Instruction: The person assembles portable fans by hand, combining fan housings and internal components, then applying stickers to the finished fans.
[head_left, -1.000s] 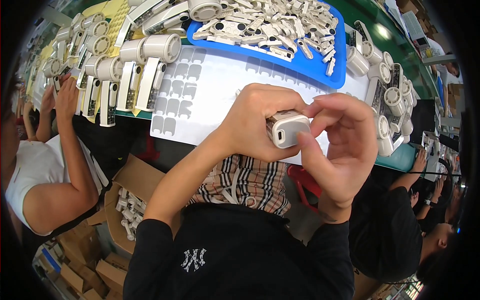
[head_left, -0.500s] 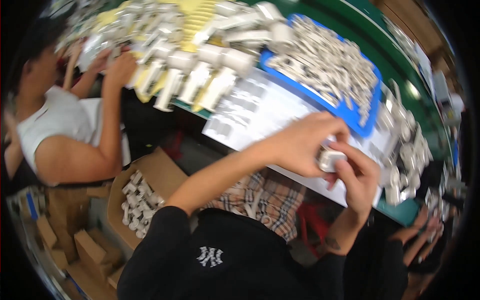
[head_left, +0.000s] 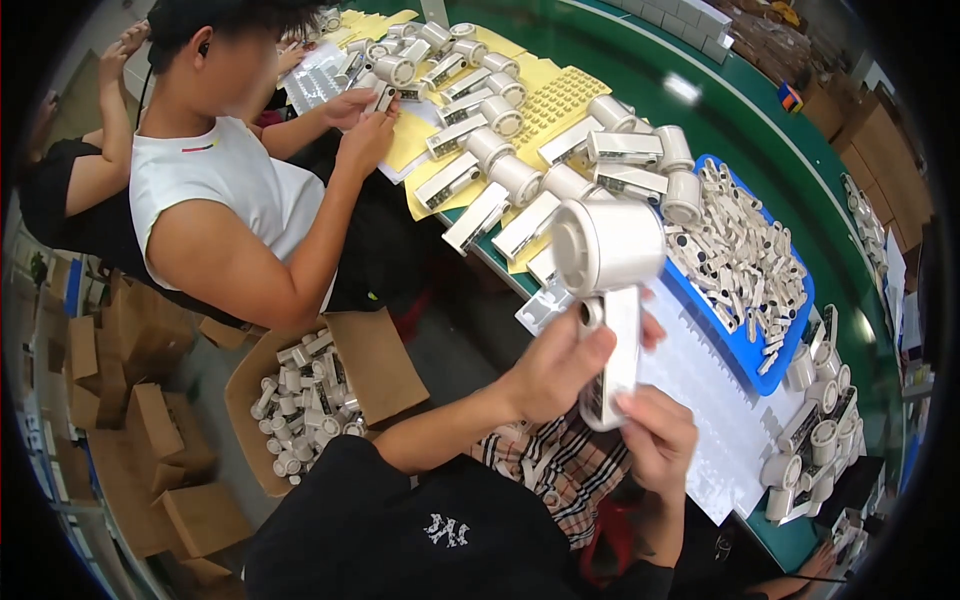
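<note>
A white hair-dryer-shaped device (head_left: 620,245) is held up over the table's near edge, its drum-shaped head at the top and its slim handle pointing down. My left hand (head_left: 560,370) grips the handle just below the head, thumb across its front. At the handle's lower end, my right hand (head_left: 660,435) pinches the tip between thumb and fingers. Beyond the device stands a blue tray (head_left: 775,385) heaped with small white strip-like parts (head_left: 740,250). White sheets (head_left: 700,420) lie between the tray and the table edge.
Several similar devices (head_left: 480,215) lie on yellow sheets (head_left: 560,100) to the left, and more (head_left: 820,440) are stacked at the right. A carton (head_left: 375,370) of small white parts is at lower left. Another person (head_left: 220,200) sits at the left, holding a device.
The device has been turned so its head and handle now show; before, mostly one end was visible between my hands. The view has swung, shifting the tray and the person rightward.
</note>
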